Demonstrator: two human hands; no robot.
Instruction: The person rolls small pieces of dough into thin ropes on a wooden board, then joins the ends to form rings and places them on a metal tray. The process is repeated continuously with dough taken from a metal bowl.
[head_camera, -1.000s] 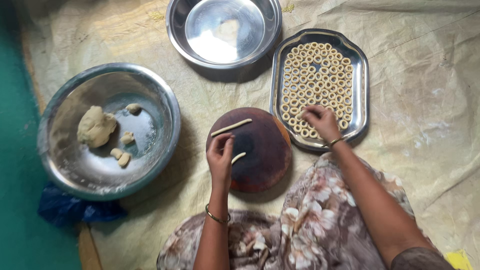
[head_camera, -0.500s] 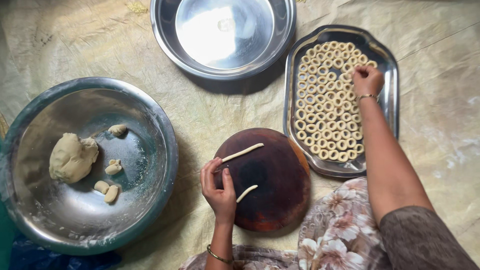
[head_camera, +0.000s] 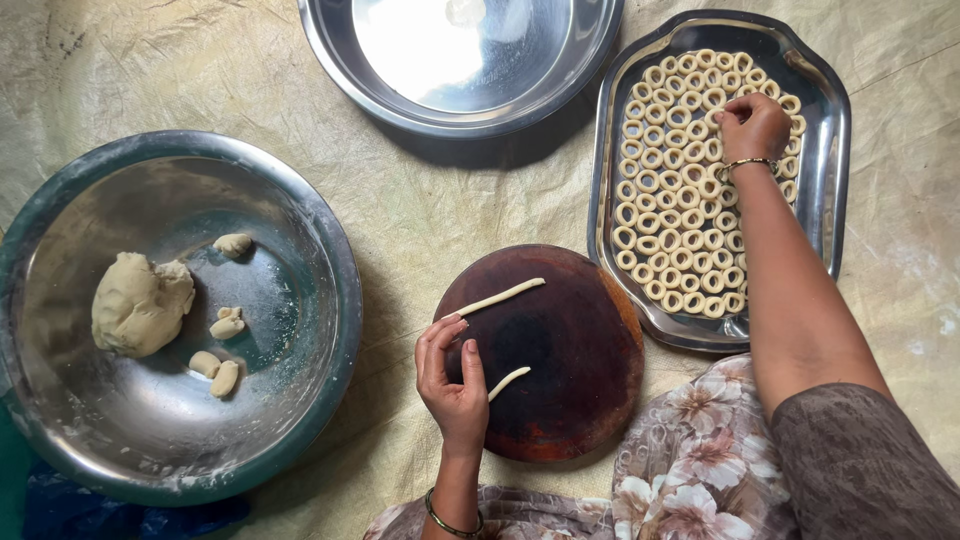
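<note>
My left hand (head_camera: 452, 375) rests on the near left part of a round dark wooden board (head_camera: 570, 350), fingers loosely spread, beside a short thin dough strip (head_camera: 508, 382). A longer dough strip (head_camera: 500, 296) lies across the board's far left edge. My right hand (head_camera: 752, 125) reaches over a rectangular steel tray (head_camera: 830, 170), fingers curled down among several rows of small dough rings (head_camera: 670, 210). Whether it pinches a ring is hidden by the fingers.
A large steel bowl (head_camera: 310, 250) at the left holds a dough lump (head_camera: 140, 303) and several small dough pieces (head_camera: 225, 325). A shallow steel dish (head_camera: 340, 60) sits at the top. All rest on a pale sheet (head_camera: 430, 200). Floral cloth (head_camera: 690, 470) covers my lap.
My right hand moved from the tray's near left edge toward its far right part. My left hand slid toward the board's left edge. The view has come closer.
</note>
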